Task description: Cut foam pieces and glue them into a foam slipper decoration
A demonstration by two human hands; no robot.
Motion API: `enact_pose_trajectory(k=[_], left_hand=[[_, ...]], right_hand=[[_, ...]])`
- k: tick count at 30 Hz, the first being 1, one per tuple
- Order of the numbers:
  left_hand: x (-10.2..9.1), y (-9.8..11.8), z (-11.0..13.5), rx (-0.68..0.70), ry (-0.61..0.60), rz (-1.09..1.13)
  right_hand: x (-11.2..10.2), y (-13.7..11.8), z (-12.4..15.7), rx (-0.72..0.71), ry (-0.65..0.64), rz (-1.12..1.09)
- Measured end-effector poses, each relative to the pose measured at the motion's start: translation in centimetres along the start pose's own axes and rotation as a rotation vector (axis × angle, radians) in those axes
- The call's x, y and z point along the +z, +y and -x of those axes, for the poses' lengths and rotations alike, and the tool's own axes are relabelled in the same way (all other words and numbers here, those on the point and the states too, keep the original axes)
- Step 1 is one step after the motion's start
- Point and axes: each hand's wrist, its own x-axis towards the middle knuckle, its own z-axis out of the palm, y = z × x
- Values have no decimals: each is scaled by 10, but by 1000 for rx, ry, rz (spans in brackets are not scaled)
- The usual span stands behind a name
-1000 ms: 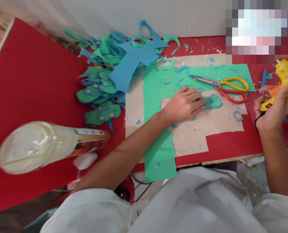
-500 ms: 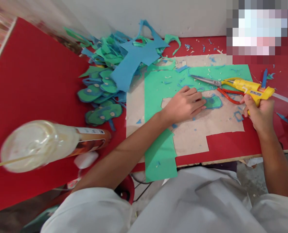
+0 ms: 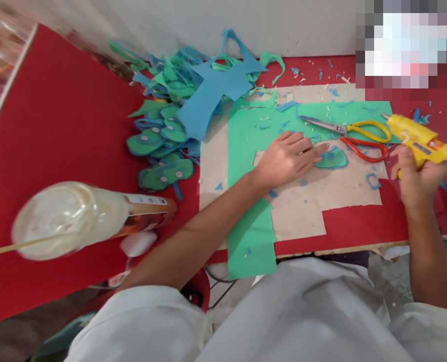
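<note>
My right hand (image 3: 421,176) is wrapped round the handle of a yellow hot glue gun (image 3: 415,133), its nozzle pointing up and left. A clear glue stick sticks out of the gun's back. My left hand (image 3: 289,158) rests on the table with its fingers at the left end of a small green cutout (image 3: 333,158) edged in blue. Its index finger is stretched over the cutout; the other fingers are bent and partly hidden. Scissors (image 3: 344,129) with one yellow and one red handle lie between my hands, blades partly spread, on a green sheet (image 3: 249,241).
Left of the sheet are stacked green and blue rounded cutouts (image 3: 166,172), with blue and green offcuts (image 3: 211,90) heaped behind. A cup (image 3: 53,216) with a straw stands on the red surface (image 3: 80,115) at left. Small scraps lie across the pale board (image 3: 298,216).
The glue gun has moved right and away from the scissors, its nozzle now angled upward. My left index finger has lifted and straightened. The view has shifted slightly.
</note>
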Motion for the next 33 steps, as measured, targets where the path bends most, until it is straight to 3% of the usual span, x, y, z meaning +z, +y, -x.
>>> enact_pose_trajectory(k=[3,6,10,15,22,28,33], left_hand=[[-1,-1,-1,-24,-25,10],[-1,-1,-3,-50,-58,23],[2,0,-4,-20,-37,26],[5,1,-4,4,-3,16],[3,2,-6,28,2,13],[3,2,-6,24,3,18],[2,2,-7,30,-8,16]], right_hand=[[-6,-3,-6,-82,84,-135],[-12,-15,-19,-58,37,-156],[-8,-37,-41,-56,-126,-142],[18,-49,-58,70,-416,-156],[54,-39,-54,184,-596,47],[69,-38,-57,86,-644,344],[73,-39,-59,4,-626,404]])
